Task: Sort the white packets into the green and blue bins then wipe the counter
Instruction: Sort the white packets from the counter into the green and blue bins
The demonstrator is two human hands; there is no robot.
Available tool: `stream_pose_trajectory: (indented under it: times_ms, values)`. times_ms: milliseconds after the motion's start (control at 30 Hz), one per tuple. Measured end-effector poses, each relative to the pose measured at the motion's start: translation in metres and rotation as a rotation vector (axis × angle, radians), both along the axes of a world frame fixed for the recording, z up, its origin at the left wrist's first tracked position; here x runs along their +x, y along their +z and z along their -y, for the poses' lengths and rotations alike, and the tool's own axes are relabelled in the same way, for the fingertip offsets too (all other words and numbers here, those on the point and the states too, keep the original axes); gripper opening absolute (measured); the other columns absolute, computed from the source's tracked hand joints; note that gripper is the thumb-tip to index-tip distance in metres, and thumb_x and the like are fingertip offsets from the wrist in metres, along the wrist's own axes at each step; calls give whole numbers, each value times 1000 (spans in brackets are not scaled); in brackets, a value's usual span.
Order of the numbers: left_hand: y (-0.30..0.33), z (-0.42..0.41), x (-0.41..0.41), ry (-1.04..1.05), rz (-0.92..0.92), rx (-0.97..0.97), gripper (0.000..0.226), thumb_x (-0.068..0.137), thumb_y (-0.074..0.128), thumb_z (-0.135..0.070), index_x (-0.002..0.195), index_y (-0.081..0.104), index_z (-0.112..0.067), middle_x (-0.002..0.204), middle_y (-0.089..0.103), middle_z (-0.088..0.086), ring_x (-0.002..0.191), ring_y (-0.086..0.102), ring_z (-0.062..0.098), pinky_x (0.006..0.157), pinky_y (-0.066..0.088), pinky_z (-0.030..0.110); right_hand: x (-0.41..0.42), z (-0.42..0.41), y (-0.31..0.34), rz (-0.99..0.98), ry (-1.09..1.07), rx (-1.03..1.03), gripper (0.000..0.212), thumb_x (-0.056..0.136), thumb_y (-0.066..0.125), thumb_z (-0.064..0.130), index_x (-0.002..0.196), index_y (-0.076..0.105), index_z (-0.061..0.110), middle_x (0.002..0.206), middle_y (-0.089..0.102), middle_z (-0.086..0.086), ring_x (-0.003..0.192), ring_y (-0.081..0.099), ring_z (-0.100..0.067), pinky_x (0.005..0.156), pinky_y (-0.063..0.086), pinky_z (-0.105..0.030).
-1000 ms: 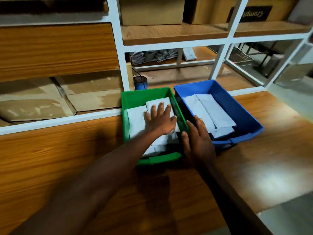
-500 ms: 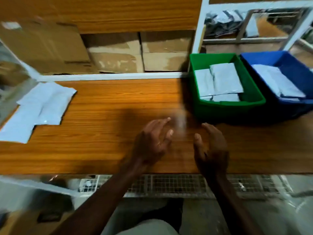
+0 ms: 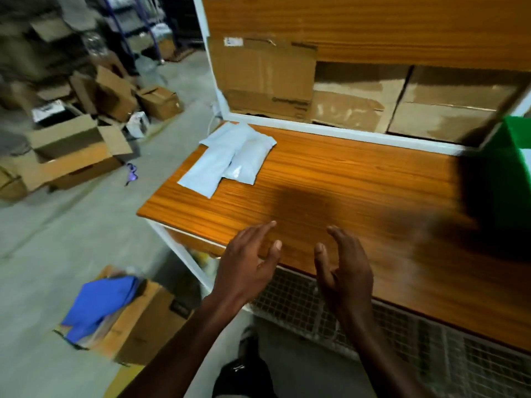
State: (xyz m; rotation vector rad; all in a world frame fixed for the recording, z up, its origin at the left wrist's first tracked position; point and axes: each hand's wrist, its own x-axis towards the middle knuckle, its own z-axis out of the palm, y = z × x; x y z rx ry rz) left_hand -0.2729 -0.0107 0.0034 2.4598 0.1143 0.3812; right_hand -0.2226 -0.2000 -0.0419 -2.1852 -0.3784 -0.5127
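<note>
Both hands empty over table (image 3: 344, 179) near edge: left hand (image 3: 247, 265) fingers spread loose, right hand (image 3: 342, 271) relaxed, palm inward, neither grip holding anything. White packets (image 3: 230, 159) piled overlapping at far left corner. Green bin (image 3: 514, 145) cut off at right edge. Cardboard boxes (image 3: 359, 101) on shelf behind.

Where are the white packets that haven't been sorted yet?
The white packets lie in a small overlapping pile at the far left end of the wooden counter, near its corner, just below the cardboard boxes.
</note>
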Motion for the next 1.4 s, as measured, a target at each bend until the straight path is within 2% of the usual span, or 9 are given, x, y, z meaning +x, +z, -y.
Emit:
stream_pose_trajectory:
  times_ms: [267, 367, 467, 533, 667, 833, 967, 1167, 1400]
  values:
    - [-20, -152, 88, 8, 11, 114, 57, 96, 37, -55, 144, 47, -25, 148, 49, -1, 139, 40, 18, 114, 35, 43, 82, -158, 0, -26, 6, -43, 51, 99, 46, 46, 135, 57, 10, 142, 55, -13, 130, 51, -28, 104, 44, -39]
    - [-33, -203, 137, -5, 22, 126, 57, 95, 38, -55, 142, 49, -24, 147, 51, 1, 136, 43, 20, 112, 39, 40, 129, -217, -7, -78, -24, -84, 53, 98, 46, 47, 139, 53, 15, 151, 47, -11, 139, 42, -29, 110, 40, -42]
    - [-45, -245, 189, -11, 17, 177, 63, 92, 35, -61, 140, 50, -23, 147, 50, 6, 137, 44, 26, 110, 41, 49, 179, -265, -16, -132, -54, -136, 56, 98, 42, 53, 143, 48, 21, 159, 36, -8, 146, 32, -29, 114, 35, -46]
    - [-52, -269, 220, 2, -63, 323, 68, 91, 32, -65, 145, 44, -26, 154, 41, 7, 142, 35, 32, 110, 37, 57, 209, -288, -25, -177, -82, -205, 57, 99, 38, 56, 147, 42, 25, 163, 27, -7, 149, 25, -31, 116, 31, -47]
    - [-72, -289, 257, -22, -331, 431, 77, 90, 35, -74, 155, 7, -42, 166, 0, -1, 150, 4, 39, 116, 16, 62, 258, -317, -32, -344, -163, -348, 62, 100, 36, 58, 154, 27, 30, 168, 9, -8, 151, 13, -38, 117, 26, -54]
    - [-95, -291, 267, -41, -296, 389, 84, 83, 34, -80, 154, 14, -40, 166, 9, 3, 146, 22, 33, 116, 29, 52, 287, -338, -40, -534, -263, -509, 64, 99, 26, 65, 156, 12, 41, 167, -14, -9, 150, 2, -46, 115, 23, -60]
    - [-102, -293, 268, -63, -245, 332, 79, 89, 41, -70, 155, 19, -35, 167, 5, 3, 148, 21, 31, 116, 30, 45, 286, -341, -45, -478, -301, -540, 61, 101, 28, 59, 156, 16, 37, 167, -5, -15, 148, 15, -48, 114, 28, -58]
    - [-100, -288, 272, -73, -234, 262, 71, 90, 50, -57, 152, 29, -30, 166, 8, 3, 147, 21, 30, 110, 35, 41, 281, -336, -38, -413, -289, -466, 52, 101, 40, 48, 150, 29, 33, 165, 11, -14, 138, 35, -43, 96, 47, -52]
    - [-103, -274, 271, -48, -232, 257, 72, 89, 55, -60, 150, 29, -32, 164, 15, 6, 144, 26, 31, 108, 39, 43, 251, -308, -29, -364, -347, -377, 52, 102, 42, 46, 151, 34, 31, 166, 11, -13, 140, 32, -41, 98, 46, -51]
